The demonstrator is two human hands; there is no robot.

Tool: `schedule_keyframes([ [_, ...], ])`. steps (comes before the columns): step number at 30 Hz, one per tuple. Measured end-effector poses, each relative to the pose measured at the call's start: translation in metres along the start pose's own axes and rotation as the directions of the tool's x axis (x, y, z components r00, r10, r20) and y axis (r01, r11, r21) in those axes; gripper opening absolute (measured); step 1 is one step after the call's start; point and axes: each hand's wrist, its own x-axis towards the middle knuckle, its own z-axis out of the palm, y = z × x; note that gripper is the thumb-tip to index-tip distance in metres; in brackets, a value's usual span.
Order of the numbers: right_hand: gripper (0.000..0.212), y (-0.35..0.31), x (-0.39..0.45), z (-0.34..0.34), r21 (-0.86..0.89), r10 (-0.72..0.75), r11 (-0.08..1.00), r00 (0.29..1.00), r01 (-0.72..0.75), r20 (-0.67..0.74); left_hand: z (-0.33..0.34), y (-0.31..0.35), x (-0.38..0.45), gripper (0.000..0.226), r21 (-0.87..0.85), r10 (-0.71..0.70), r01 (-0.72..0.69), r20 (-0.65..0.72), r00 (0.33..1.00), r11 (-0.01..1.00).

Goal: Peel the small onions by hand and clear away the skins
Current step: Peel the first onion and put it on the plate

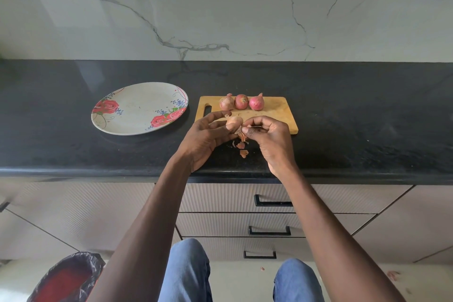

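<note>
While both forearms reach out over the black counter edge, the left hand cups a small pale onion in curled fingers and the right hand pinches its papery skin. Torn skin scraps lie below. Beyond, three rounded reddish onions sit on a wooden cutting board, beside a rose-patterned plate.

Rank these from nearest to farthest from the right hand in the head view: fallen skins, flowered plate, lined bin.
1. Fallen skins, on the counter just left of the right hand.
2. Flowered plate, farther left on the counter.
3. Lined bin, on the floor at lower left.
</note>
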Motion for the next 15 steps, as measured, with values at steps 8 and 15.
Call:
schedule_keyframes([
  [8, 0.007, -0.0015, 0.0014, -0.0015, 0.017, 0.07, 0.997, 0.995, -0.071, 0.065, -0.0068, -0.0053, 0.0066, 0.042, -0.008, -0.006, 0.005, -0.08, 0.997, 1.0],
  [15, 0.012, -0.0032, 0.0021, -0.0008, 0.104, 0.079, 0.991, 0.992, -0.089, 0.097, -0.0047, -0.0029, 0.0051, 0.031, -0.03, -0.038, 0.036, -0.056, 0.998, 0.999],
])
